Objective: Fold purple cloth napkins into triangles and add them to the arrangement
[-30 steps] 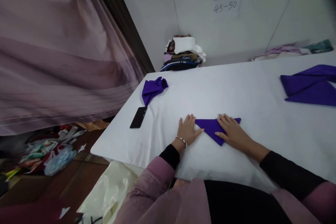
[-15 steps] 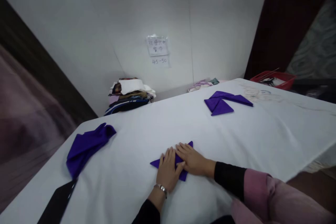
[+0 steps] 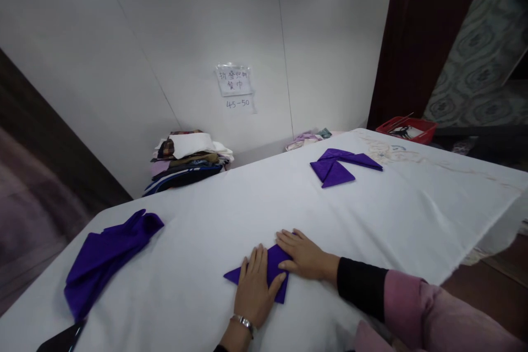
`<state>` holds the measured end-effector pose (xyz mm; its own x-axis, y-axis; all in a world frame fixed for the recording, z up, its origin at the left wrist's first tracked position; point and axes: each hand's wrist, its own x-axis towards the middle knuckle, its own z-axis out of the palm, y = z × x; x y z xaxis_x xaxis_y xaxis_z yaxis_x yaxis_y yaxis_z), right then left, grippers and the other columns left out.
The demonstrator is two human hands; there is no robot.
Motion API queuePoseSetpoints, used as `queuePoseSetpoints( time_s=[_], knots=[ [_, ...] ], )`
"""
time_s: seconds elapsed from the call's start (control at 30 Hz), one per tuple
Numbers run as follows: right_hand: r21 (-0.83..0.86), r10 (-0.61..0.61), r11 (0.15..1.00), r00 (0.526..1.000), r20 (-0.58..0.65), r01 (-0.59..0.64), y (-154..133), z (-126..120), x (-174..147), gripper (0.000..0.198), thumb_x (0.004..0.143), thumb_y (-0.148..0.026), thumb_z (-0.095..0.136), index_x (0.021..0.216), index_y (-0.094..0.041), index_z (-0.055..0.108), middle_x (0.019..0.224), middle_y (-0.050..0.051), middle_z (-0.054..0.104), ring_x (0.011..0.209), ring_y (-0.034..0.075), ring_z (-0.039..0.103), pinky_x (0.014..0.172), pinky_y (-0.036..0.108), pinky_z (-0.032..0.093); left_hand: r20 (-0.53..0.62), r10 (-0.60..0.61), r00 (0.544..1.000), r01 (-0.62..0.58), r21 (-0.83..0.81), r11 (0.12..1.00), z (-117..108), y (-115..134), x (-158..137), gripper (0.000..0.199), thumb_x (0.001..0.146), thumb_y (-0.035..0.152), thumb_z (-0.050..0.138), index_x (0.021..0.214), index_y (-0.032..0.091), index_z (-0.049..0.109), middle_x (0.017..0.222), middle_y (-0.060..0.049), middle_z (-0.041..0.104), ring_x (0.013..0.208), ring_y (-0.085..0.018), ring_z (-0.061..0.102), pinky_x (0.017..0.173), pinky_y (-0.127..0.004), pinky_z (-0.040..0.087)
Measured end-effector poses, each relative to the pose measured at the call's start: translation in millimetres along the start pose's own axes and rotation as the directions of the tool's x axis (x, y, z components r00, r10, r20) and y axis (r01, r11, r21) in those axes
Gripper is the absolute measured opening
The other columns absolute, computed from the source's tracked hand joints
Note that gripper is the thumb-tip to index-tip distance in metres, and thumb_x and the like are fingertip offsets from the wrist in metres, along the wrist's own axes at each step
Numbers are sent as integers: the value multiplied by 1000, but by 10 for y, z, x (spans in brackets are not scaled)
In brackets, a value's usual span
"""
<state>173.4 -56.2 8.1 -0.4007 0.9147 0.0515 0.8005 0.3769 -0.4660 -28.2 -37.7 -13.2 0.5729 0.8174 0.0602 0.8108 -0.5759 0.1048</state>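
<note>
Purple triangle [image 3: 274, 265] partly hidden, phone [image 3: 61, 339] cropped

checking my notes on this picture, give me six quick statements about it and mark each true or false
1. The left hand and right hand both touch a folded purple cloth. True.
2. The silver bracelet is on the right wrist. False: it is on the left wrist.
3. A paper label on the wall reads 45-50. True.
4. Just two purple cloths lie on the white tablecloth. False: three do.
5. The cloth stack by the wall is all white. False: its colours are mixed.
6. A red basket shows toward the right. True.
</note>
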Motion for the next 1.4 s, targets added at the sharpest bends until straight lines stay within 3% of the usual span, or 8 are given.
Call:
queuePoseSetpoints(
  time_s=[0.5,0.67,0.73,0.83,0.93,1.0,1.23,1.4],
  knots=[
    [-137,129,980,984,-121,-145,305,-113,-177,66,90,-57,35,139,-13,38,146,17,33,136,29,25,108,55,15,23,-2,1000,2,-3,1000,-121,127,-15,74,88,62,26,140,9,31,148,-15,29,138,-27,22,112,-48,19],
    [137,259,964,909,-327,-226,468,-94,-316,53,91,-50,37,127,-15,53,134,15,50,127,28,42,104,49,32,36,-25,999,27,-40,999,-114,156,-19,79,87,65,23,141,8,28,149,-15,28,139,-26,21,113,-46,16],
    [388,351,896,876,-329,-213,410,-82,-370,49,89,-49,42,125,-18,55,126,12,58,114,26,55,95,44,45,40,-24,999,26,-45,999,-103,160,-20,79,87,65,23,142,8,27,149,-14,28,139,-26,20,113,-46,16],
    [743,523,605,847,-99,-286,251,-95,-390,58,85,-40,54,136,-15,42,114,13,64,83,22,67,68,35,56,44,-38,998,40,-42,998,-96,177,-32,79,87,65,24,142,9,26,149,-12,28,139,-25,20,113,-45,17],
    [889,575,283,806,144,-360,146,-155,-334,73,79,-30,65,141,-11,32,107,15,67,73,19,67,63,31,57,49,-63,997,65,-39,997,-105,223,-71,79,86,66,25,142,10,27,149,-12,28,139,-25,19,113,-45,19],
    [911,558,180,801,217,-372,138,-195,-274,71,77,-27,68,137,-10,36,97,14,69,74,19,66,66,30,57,45,-84,995,86,-47,995,-114,270,-115,80,86,66,25,142,9,28,149,-13,28,139,-26,20,112,-46,19],
    [896,452,92,820,352,-435,141,-194,-60,22,75,-27,70,91,-17,60,62,3,65,54,11,59,44,18,46,-18,-176,984,173,-108,979,-124,397,-288,79,86,65,29,141,9,29,149,-14,29,138,-28,22,111,-48,21],
    [883,380,140,847,370,-448,72,-180,33,26,70,-36,73,70,-17,56,53,-1,56,43,6,46,35,17,29,-48,-205,977,197,-140,970,-129,413,-377,76,86,62,34,141,9,30,147,-16,31,137,-29,24,111,-50,21]
  ],
)
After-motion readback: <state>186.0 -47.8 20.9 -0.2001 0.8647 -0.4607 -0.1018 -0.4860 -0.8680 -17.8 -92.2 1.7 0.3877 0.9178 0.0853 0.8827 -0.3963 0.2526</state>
